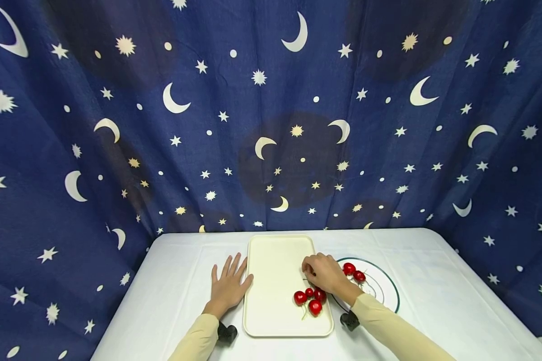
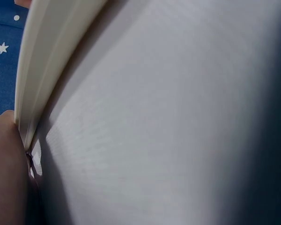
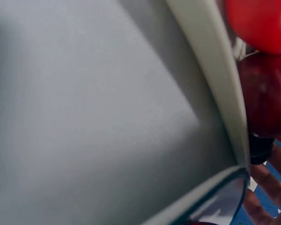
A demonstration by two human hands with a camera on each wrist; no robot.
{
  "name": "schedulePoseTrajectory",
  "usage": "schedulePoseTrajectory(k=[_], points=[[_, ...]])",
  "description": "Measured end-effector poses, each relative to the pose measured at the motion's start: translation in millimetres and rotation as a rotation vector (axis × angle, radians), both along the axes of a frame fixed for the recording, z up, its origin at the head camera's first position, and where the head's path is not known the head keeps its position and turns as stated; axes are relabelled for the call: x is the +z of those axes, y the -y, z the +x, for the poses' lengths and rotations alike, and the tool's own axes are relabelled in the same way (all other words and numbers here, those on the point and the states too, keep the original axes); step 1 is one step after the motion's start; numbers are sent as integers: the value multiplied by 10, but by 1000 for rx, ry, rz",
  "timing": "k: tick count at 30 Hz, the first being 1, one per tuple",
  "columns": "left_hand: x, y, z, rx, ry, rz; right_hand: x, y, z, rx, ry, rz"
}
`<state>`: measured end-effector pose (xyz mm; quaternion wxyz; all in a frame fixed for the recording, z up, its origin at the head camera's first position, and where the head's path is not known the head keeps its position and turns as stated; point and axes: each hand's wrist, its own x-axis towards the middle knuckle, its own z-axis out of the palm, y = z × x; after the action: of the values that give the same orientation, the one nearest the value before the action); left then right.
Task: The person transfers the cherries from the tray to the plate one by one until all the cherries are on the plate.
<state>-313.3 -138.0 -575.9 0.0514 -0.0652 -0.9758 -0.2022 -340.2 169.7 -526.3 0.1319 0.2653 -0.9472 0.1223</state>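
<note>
My left hand (image 1: 226,291) lies with fingers spread at the left side of a cream tray (image 1: 271,281), its thumb at the rim. Over the tray's right edge, my right hand (image 1: 326,273) has its fingers curled downward, thumb and forefinger at a thin stem by a cluster of shiny red cherries (image 1: 315,307). Several cherries with thin stems lie on the tray's near right part. Close up in the right wrist view are a bright red cherry (image 3: 262,23) and a darker one (image 3: 267,93) beside the tray rim (image 3: 220,70). The fingertips are partly hidden.
A white plate (image 1: 388,293) with a green rim stands right of the tray, partly behind my right forearm. More red cherries (image 1: 359,276) lie on it. A white cloth (image 1: 433,281) covers the table. A dark blue curtain (image 1: 226,165) with moons and stars hangs behind.
</note>
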Motion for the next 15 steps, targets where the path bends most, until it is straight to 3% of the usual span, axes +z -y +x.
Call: schedulePoseTrajectory(k=[9, 15], points=[[90, -11, 29, -5, 15, -4, 48, -1, 0, -1, 58, -109], [121, -9, 51, -4, 27, -18, 56, -22, -33, -23, -3, -165]])
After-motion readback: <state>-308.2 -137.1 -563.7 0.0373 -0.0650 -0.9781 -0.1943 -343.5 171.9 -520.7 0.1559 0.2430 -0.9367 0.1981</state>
